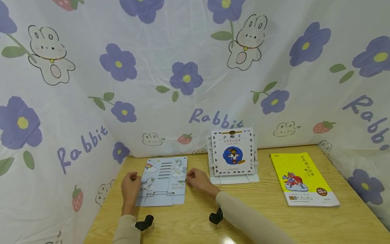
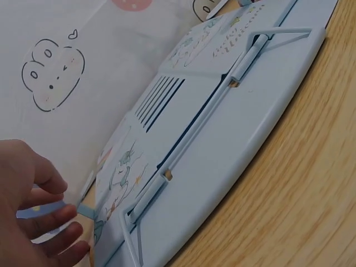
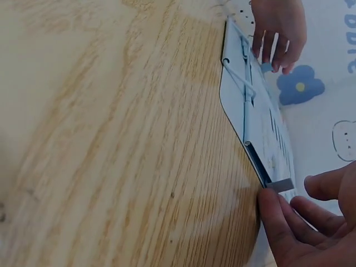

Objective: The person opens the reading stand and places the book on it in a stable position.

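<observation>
While both hands flank the unicorn stand [image 1: 164,181], neither grip is clasped round anything.
At the stand's left edge, the left hand [image 1: 131,188] has a slack grip, its loosely curved fingers beside the left tab [image 2: 86,211]; contact is hard to tell. At its right edge, the right hand [image 1: 199,180] sets a fingertip against the right tab [image 3: 280,184], thumb apart, grip released. Facing each other across the stand probably lets them reach both tabs evenly, and lying flat on the tabletop [image 1: 243,217] should steady it. Right of the stand, a second stand [image 1: 237,179] props a white book [image 1: 233,152], likely for viewing; farther right lies a yellow book [image 1: 303,176], perhaps leaving elbow room. Behind the stand hangs rabbit-print cloth [image 1: 182,40].
</observation>
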`<action>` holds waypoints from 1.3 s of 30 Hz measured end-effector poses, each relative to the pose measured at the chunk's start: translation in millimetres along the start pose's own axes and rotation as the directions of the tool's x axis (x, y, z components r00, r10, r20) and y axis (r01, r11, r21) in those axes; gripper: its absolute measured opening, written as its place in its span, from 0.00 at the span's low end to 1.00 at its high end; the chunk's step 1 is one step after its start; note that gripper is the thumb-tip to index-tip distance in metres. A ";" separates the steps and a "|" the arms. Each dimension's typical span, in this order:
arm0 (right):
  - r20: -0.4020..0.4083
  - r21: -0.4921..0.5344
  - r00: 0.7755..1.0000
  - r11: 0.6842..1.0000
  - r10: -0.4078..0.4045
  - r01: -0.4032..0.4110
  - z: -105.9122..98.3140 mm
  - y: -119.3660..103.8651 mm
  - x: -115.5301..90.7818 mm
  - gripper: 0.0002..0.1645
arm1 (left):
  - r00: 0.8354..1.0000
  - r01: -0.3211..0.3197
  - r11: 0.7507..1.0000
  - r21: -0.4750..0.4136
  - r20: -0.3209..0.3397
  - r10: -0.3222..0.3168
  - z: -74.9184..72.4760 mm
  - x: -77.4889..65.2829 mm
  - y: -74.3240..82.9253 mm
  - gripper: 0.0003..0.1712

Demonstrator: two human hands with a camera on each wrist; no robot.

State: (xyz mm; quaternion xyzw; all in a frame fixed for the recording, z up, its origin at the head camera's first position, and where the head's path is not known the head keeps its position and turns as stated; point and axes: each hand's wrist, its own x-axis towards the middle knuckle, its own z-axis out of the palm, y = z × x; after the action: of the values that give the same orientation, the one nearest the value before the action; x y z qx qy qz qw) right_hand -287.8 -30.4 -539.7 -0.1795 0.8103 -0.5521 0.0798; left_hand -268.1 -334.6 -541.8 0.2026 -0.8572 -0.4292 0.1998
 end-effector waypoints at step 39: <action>-0.061 0.205 0.970 0.954 0.236 -0.220 6.5 1.0 2.9 0.16 | 0.981 0.093 0.996 0.003 0.173 -0.092 20.0 2.8 -1.1 0.27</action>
State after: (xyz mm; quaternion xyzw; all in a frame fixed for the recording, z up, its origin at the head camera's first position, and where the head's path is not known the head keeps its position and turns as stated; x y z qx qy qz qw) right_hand -288.6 -36.7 -542.8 -0.0525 0.7697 -0.6236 0.1260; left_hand -280.6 -323.5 -553.3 0.2035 -0.8601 -0.4559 0.1049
